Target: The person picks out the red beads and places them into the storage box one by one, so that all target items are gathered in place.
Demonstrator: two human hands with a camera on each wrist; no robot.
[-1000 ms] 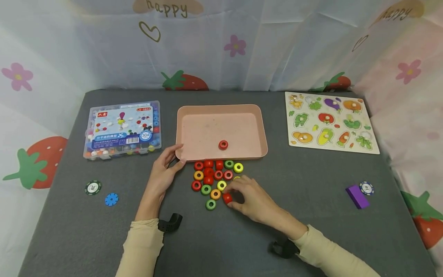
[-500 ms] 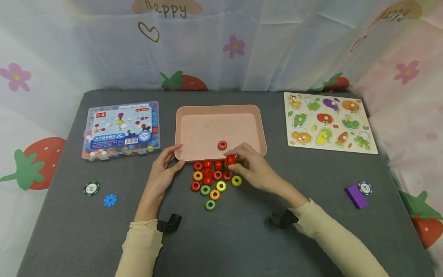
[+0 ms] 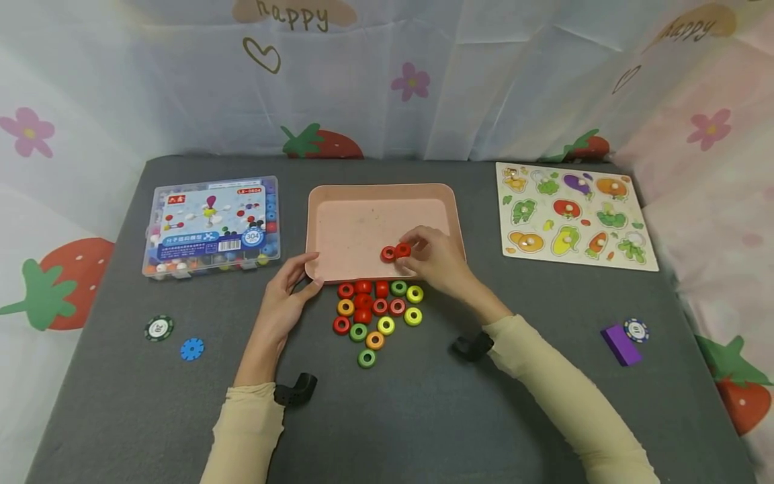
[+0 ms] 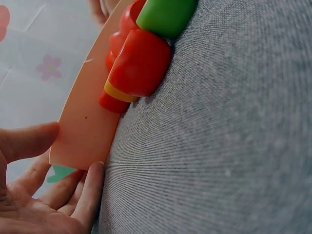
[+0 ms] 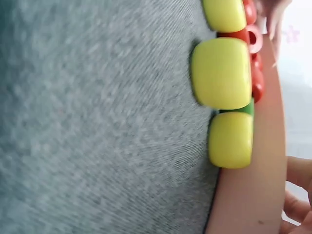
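Note:
Over the pink tray (image 3: pixel 363 222), my right hand (image 3: pixel 437 259) pinches a red bead (image 3: pixel 402 250) between thumb and fingers. Right beside it lies another red bead (image 3: pixel 388 254), its hole facing up. My left hand (image 3: pixel 285 296) holds the tray's front left corner; the left wrist view shows its fingers (image 4: pixel 31 141) against the rim. In front of the tray, several beads lie bunched together: red ones (image 3: pixel 363 301), yellow ones (image 3: pixel 413 316), green ones (image 3: pixel 366 358) and orange ones (image 3: pixel 375 340). In the right wrist view, yellow beads (image 5: pixel 222 73) hide most of the others.
A clear box of small parts (image 3: pixel 211 228) lies to the tray's left, a vegetable puzzle board (image 3: pixel 574 215) to its right. A green-and-white chip (image 3: pixel 159 328) and a blue disc (image 3: pixel 192 349) sit front left. At right are a purple block (image 3: pixel 621 345) and another chip (image 3: pixel 637 329).
My right hand has picked up a red bead from the bunch's near right side and carried it away from me into the tray. The left hand stays at the corner.

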